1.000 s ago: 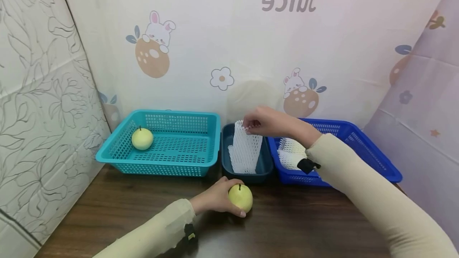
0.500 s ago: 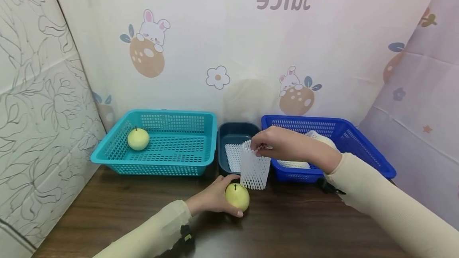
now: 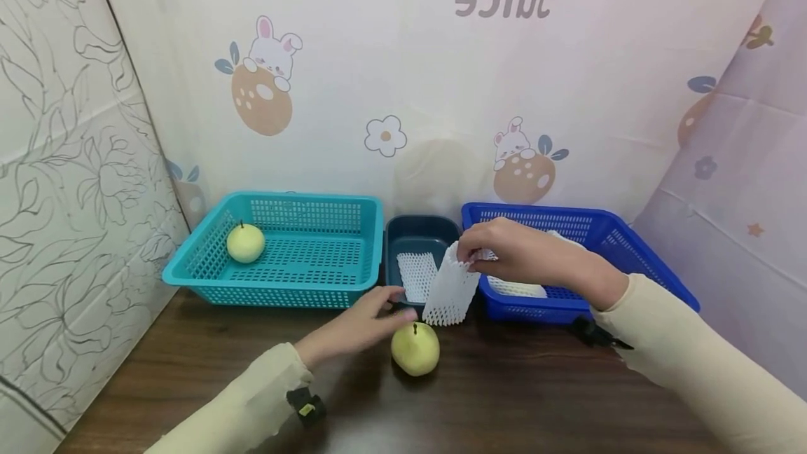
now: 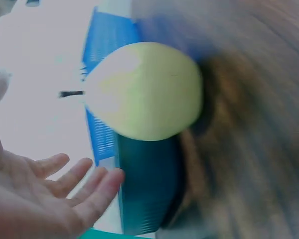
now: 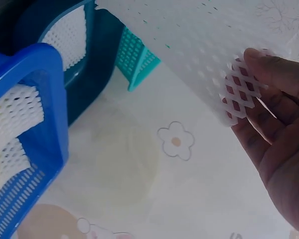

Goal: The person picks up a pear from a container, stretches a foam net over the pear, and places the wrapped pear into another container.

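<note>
A pale yellow pear [image 3: 415,349] stands upright on the brown wooden table, stem up. My left hand [image 3: 358,324] is just behind and left of it, fingers spread; in the left wrist view the hand [image 4: 55,194] is apart from the pear [image 4: 147,92]. A white foam fruit net [image 3: 450,293] hangs from my right hand [image 3: 513,251], which pinches its upper edge between thumb and fingers. In the right wrist view the net [image 5: 189,55] looks flattened. Another foam net [image 3: 417,276] lies in the small dark teal bin [image 3: 403,228].
A turquoise basket [image 3: 321,261] at the back left holds one pear [image 3: 245,243]. At the back right, a blue basket [image 3: 605,230] holds netted pieces [image 3: 518,289], partly hidden by my right arm. A printed curtain [image 3: 340,76] hangs behind the containers.
My right hand has lifted a foam net out of the dark bin and brought it toward the front, close to the pear. My left hand has let go of the pear and drawn back leftward.
</note>
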The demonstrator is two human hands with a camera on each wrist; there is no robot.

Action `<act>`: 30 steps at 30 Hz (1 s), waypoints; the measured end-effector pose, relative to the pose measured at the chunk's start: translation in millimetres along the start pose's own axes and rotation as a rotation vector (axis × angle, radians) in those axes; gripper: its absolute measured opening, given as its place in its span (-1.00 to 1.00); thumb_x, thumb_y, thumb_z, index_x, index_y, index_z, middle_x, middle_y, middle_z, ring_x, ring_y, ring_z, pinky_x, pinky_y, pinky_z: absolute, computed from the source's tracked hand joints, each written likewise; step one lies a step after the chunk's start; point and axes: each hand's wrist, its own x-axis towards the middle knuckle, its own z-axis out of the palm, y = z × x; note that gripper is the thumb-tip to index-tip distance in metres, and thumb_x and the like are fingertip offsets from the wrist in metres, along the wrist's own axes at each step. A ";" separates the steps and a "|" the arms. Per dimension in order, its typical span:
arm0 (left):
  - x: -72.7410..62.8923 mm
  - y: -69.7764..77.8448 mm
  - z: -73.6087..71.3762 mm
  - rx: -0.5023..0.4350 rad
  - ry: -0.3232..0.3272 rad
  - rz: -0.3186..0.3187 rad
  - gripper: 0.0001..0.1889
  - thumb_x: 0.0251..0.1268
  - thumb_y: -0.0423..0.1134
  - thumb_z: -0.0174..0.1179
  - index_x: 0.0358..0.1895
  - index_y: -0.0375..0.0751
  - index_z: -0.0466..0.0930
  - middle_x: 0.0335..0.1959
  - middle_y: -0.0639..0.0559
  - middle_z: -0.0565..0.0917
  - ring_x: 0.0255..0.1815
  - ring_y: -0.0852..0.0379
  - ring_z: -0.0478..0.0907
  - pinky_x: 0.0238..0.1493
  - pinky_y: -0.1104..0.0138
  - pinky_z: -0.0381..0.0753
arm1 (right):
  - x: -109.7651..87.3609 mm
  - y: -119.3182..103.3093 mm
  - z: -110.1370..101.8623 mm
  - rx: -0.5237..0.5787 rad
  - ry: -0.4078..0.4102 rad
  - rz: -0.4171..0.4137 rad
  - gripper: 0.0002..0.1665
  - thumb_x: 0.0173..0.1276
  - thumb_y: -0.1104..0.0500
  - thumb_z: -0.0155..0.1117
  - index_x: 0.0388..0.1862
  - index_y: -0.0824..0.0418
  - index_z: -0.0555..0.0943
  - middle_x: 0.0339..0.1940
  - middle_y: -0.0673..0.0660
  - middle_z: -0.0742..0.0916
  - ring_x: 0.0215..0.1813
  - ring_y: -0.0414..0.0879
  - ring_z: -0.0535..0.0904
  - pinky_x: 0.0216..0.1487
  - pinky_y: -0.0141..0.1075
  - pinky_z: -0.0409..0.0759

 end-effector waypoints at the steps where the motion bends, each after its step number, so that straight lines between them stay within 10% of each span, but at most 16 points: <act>1: -0.1 2.4 -2.6 -0.026 0.032 -0.001 -0.35 0.37 0.14 0.02 0.31 -0.30 0.33 0.17 -0.15 0.46 0.12 -0.07 0.44 0.08 0.07 0.45 | 0.3 -1.8 -1.0 -0.005 0.005 -0.006 -0.73 0.12 0.42 0.40 -0.22 0.17 0.67 -0.26 -0.02 0.70 -0.21 -0.18 0.59 -0.18 -0.33 0.61; 6: 3.1 10.5 -4.0 -0.155 0.124 -0.013 -0.54 0.54 -0.05 -0.19 0.14 -0.37 0.50 -0.02 -0.19 0.57 -0.08 -0.06 0.54 -0.12 0.17 0.57 | 3.7 -13.5 -4.8 -0.041 0.038 -0.049 -0.69 0.05 0.44 0.45 -0.23 0.16 0.67 -0.24 -0.01 0.69 -0.18 -0.16 0.58 -0.16 -0.29 0.62; 17: 13.3 21.5 7.4 -0.378 -0.018 -0.071 -0.49 0.57 -0.09 -0.34 -0.02 -0.47 0.52 -0.27 -0.12 0.60 -0.34 0.11 0.51 -0.26 0.23 0.59 | 13.4 -37.7 -10.7 -0.126 0.072 -0.111 -0.69 0.03 0.42 0.47 -0.27 0.16 0.65 -0.21 0.05 0.69 -0.15 -0.09 0.57 -0.16 -0.22 0.63; 30: 11.3 25.3 7.6 -0.958 -0.145 -0.228 -0.54 0.55 -0.07 -0.20 0.29 -0.31 0.31 -0.09 -0.07 0.42 -0.16 0.04 0.32 -0.22 0.31 0.35 | 14.8 -41.7 -2.2 -0.112 0.081 -0.153 -0.74 0.06 0.38 0.47 -0.29 0.15 0.65 -0.23 0.02 0.69 -0.16 -0.12 0.56 -0.15 -0.30 0.61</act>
